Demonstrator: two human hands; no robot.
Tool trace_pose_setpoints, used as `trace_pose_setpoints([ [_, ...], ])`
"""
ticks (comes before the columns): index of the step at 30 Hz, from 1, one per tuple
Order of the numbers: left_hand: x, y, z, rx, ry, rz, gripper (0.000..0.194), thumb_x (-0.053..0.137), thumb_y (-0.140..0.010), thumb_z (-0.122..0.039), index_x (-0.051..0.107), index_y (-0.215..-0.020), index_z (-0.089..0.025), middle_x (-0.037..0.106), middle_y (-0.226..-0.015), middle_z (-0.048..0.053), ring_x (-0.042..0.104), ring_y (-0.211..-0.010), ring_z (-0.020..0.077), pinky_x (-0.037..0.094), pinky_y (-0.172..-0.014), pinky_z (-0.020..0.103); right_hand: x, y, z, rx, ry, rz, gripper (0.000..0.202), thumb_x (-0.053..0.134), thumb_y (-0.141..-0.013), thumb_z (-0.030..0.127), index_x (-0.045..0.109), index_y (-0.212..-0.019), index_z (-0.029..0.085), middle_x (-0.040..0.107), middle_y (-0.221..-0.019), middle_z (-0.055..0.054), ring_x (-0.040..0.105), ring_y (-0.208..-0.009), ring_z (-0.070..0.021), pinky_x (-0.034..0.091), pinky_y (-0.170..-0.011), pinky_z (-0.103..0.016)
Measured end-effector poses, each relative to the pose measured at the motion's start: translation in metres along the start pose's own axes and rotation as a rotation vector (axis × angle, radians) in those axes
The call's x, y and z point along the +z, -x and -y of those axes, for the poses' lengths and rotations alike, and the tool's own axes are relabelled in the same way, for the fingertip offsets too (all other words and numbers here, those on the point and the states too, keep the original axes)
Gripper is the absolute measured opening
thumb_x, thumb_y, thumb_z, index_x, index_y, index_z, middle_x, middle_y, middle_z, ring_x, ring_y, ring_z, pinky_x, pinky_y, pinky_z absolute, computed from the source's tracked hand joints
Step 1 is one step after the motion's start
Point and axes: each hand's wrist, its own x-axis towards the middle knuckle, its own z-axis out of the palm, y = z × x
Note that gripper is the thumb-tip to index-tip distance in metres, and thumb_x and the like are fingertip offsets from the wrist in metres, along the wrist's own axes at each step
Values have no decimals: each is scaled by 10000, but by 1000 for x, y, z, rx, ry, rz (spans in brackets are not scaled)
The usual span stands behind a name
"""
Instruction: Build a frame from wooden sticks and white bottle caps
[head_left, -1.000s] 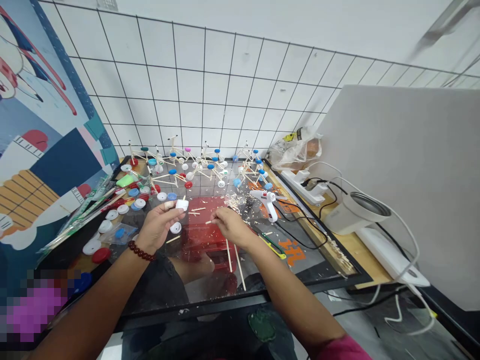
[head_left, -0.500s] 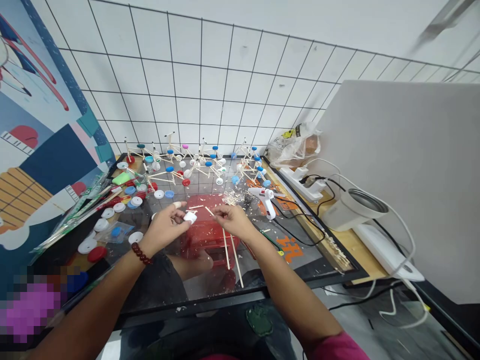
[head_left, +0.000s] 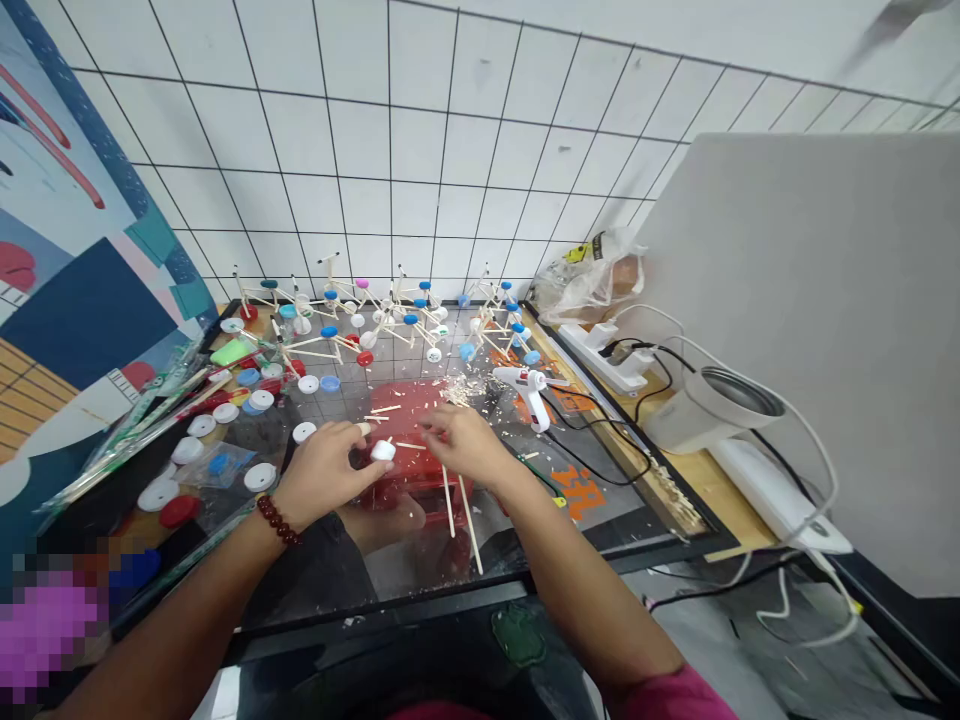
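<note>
Near the middle of the dark glossy table, my left hand (head_left: 330,468), with a beaded bracelet at its wrist, has thumb and fingers apart around a small white piece (head_left: 383,451). That piece seems to rest on the table near the thumb tip. My right hand (head_left: 461,440) hovers to its right, fingers spread and nothing visible in them. A short wooden stick (head_left: 411,446) lies between the hands. Two long wooden sticks (head_left: 471,525) lie below the right hand. Short stick pieces (head_left: 385,408) sit just beyond the left fingertips.
Stick-and-cap models (head_left: 411,320) stand along the back. Loose bottle caps (head_left: 260,477) cover the left side. A white glue gun (head_left: 531,392) with black cable is right of centre, near wood scraps (head_left: 463,391). A power strip (head_left: 607,358) and beige pot (head_left: 712,408) are at the right.
The short stick that was in my right fingers now lies on the table, and those fingers have spread. My left fingers have opened around the white piece. The view has shifted slightly.
</note>
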Motion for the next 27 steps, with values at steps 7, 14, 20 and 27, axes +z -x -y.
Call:
trace_pose_setpoints([
  [7, -6, -1, 0, 50, 259, -21, 345, 578, -808, -305, 678, -1109, -171, 707, -1087, 87, 666, -1001, 226, 503, -887, 320, -3, -1, -5, 64, 4, 34, 174, 611, -864, 186, 755, -960, 208, 729, -901, -47, 637, -818, -168, 431, -725, -260],
  [14, -5, -1, 1, 99, 254, 24, 373, 578, -790, -269, 674, -1137, -173, 677, -1176, 97, 649, -1086, 232, 518, -915, 318, 7, -1, 10, 34, 140, 112, 136, 597, -890, 237, 728, -888, 197, 711, -938, -59, 625, -922, -200, 410, -820, -305],
  [20, -2, -3, -1, 78, 305, -57, 381, 603, -753, -228, 691, -1121, -186, 686, -1173, 93, 631, -1115, 260, 483, -992, 397, 9, -3, 2, 70, 18, -77, 113, 565, -880, 176, 673, -910, 174, 705, -829, -49, 606, -759, -171, 420, -726, -283],
  [27, -1, -2, -19, -292, 1071, -82, 450, 763, -704, -373, 698, -1095, -160, 733, -983, 83, 662, -801, 189, 560, -715, 326, 26, -4, 25, 78, -784, -320, 190, 617, -872, 378, 664, -872, 195, 704, -765, -6, 610, -654, -130, 467, -619, -238],
])
